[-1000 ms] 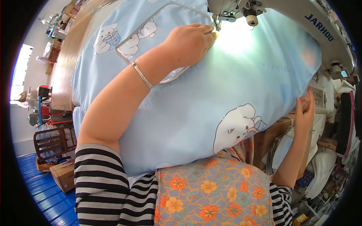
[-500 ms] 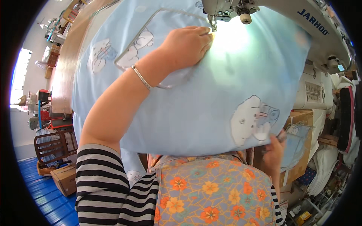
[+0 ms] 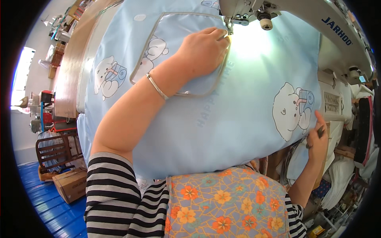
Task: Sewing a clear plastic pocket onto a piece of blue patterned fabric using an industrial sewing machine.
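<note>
A wide light-blue fabric panel [image 3: 230,119] printed with white cartoon animals lies under the sewing machine [image 3: 307,18]. On it sits a rounded patch [image 3: 178,29] of clear, shiny material with a grey bound edge, its right edge by the presser foot [image 3: 229,30]. My left hand [image 3: 204,51] rests palm down on this patch, fingers extended and fingertips beside the foot. At the panel's right edge, my right hand [image 3: 317,139] is curled round a small dark tool [image 3: 320,131], too small to identify. Its index finger points up along the fabric edge.
The machine's lamp lights the fabric right of the needle. A wooden tabletop [image 3: 67,87] runs along the left. Beyond it are a brown chair [image 3: 59,152] and a cardboard box [image 3: 70,185] on the blue floor. White cloth [image 3: 337,186] is stacked at right.
The panel has turned, its right-hand printed animal moving up and right. My right hand has moved up and right with the panel's edge. My left hand has shifted slightly right with the clear patch.
</note>
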Action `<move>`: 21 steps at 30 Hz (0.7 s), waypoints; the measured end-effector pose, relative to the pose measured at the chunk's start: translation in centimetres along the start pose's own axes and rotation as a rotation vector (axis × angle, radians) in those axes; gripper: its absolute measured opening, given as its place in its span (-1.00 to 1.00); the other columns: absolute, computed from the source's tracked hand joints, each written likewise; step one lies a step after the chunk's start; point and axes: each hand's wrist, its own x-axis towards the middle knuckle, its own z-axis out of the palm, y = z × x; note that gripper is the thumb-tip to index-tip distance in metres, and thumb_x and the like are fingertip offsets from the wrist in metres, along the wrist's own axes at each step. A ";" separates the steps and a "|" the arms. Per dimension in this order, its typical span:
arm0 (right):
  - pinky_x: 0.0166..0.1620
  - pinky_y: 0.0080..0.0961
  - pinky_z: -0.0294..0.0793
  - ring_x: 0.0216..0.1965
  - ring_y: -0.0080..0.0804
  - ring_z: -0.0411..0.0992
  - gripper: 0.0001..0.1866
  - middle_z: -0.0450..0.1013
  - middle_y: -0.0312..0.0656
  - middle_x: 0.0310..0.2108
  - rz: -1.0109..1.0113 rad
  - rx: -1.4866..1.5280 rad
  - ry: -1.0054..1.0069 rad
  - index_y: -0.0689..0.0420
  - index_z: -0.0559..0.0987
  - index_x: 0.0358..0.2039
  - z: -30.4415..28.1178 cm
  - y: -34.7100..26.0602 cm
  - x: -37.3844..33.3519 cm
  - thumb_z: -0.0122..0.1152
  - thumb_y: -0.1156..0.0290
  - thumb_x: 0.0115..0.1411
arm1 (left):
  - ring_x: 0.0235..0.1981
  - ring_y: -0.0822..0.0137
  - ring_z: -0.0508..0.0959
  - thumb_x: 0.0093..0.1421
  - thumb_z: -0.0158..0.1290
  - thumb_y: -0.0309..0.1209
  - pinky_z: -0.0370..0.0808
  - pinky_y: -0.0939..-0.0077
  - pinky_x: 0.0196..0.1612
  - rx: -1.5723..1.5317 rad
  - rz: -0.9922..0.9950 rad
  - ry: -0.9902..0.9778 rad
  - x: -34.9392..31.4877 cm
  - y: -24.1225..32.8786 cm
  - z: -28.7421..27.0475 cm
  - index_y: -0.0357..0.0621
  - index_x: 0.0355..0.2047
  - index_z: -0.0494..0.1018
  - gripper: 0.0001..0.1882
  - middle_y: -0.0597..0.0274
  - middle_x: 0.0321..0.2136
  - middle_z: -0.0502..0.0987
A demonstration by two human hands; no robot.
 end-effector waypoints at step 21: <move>-0.56 -0.74 0.05 -0.63 -0.77 0.09 -0.70 0.29 -0.48 -0.51 0.212 0.339 0.331 0.17 0.41 0.01 3.4 8.5 -5.0 0.17 0.51 0.28 | 0.14 0.04 0.45 0.23 -0.01 -0.40 0.37 0.18 0.23 -0.143 0.050 0.096 -2.0 2.0 -0.2 -0.33 0.04 0.46 -0.60 -0.02 0.05 0.49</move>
